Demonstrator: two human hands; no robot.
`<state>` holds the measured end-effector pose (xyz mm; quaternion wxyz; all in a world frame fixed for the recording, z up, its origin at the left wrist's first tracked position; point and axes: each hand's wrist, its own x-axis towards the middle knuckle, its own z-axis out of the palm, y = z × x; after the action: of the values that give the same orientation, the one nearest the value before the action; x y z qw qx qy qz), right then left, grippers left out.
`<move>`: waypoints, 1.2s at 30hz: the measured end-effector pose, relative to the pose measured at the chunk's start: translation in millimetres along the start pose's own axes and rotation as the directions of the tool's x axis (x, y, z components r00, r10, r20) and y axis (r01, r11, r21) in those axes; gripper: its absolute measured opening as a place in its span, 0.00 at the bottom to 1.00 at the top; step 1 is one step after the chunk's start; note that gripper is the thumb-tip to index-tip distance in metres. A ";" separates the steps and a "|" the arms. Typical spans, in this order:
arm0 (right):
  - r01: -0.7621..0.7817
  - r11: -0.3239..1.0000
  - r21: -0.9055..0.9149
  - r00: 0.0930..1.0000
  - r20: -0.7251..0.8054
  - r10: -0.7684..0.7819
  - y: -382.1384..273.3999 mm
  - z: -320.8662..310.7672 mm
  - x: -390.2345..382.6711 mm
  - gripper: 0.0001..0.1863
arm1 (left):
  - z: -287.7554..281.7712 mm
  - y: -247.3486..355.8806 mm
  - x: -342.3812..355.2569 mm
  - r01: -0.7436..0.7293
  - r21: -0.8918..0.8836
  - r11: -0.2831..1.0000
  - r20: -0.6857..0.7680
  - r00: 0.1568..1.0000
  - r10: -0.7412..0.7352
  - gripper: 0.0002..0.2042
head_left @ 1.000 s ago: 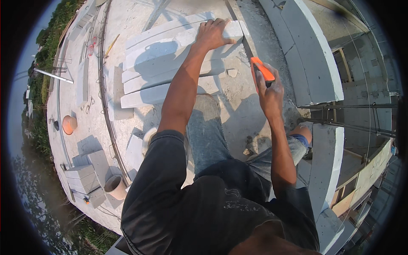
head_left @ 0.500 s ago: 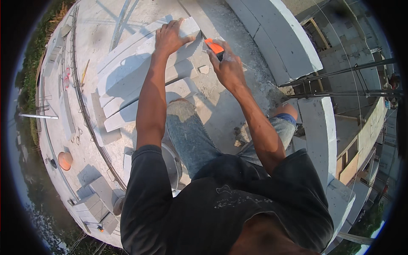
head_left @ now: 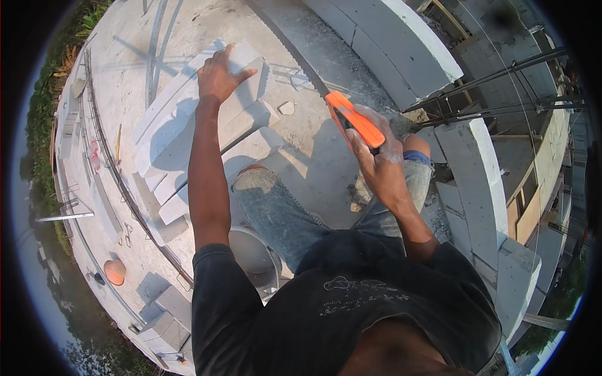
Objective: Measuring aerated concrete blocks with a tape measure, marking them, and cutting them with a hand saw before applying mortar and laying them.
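My right hand (head_left: 384,156), dusted white, is wrapped round the orange and black handle of a hand saw (head_left: 360,120). Its long toothed blade points up and to the left, apart from the blocks. My left hand (head_left: 218,75) rests with fingers and thumb spread on a pale lightweight concrete block (head_left: 246,89). That block lies among several similar long blocks side by side on the floor. A small broken chunk (head_left: 286,108) sits between the block ends and my right hand.
A low block wall (head_left: 395,50) curves along the right, with steel bars (head_left: 495,81) jutting past its gap. A bucket (head_left: 251,254) stands beside my left leg. Long rebar (head_left: 119,169) crosses the floor at left, near an orange rounded object (head_left: 115,272) and stacked blocks (head_left: 166,323).
My right hand has drawn the saw back toward my body and to the right, away from the block's end. The left hand stays on the block; the whole view has shifted somewhat.
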<state>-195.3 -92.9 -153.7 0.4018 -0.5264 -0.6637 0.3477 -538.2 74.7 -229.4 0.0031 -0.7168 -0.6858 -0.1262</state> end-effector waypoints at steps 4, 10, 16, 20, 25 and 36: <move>0.135 0.991 -0.018 0.987 -0.091 -0.136 -0.1 17.0 16.5 0.26 | 0.4 -9.5 -5.2 0.028 0.025 0.999 -0.005 1.000 -0.028 0.45; 0.001 0.994 0.113 1.000 -0.001 -0.001 12.8 58.3 34.6 0.24 | -10.0 5.6 1.6 0.019 -0.077 0.997 0.022 1.000 -0.017 0.45; 0.055 0.998 0.045 0.999 -0.001 -0.055 -2.0 32.8 57.1 0.24 | -6.1 -12.9 -13.0 -0.008 -0.043 0.999 -0.039 0.999 0.006 0.44; 0.433 0.901 -0.022 0.829 -0.383 -0.408 -27.2 17.8 80.2 0.26 | -15.6 -0.9 -7.9 0.005 -0.050 0.999 -0.034 0.999 -0.007 0.44; -0.186 0.970 -0.154 0.953 0.213 0.216 78.2 85.7 47.3 0.26 | 4.2 3.0 -5.8 -0.091 -0.085 0.992 -0.061 0.994 0.086 0.42; 0.435 0.900 0.022 0.809 -0.448 -0.380 -7.7 37.9 75.6 0.24 | -13.9 4.7 -6.1 -0.090 -0.128 0.988 -0.111 0.991 0.076 0.40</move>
<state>-242.0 -22.0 -150.7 0.6358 -0.4096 -0.6323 0.1678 -536.2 66.0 -216.4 -0.0032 -0.7357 -0.6443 -0.2088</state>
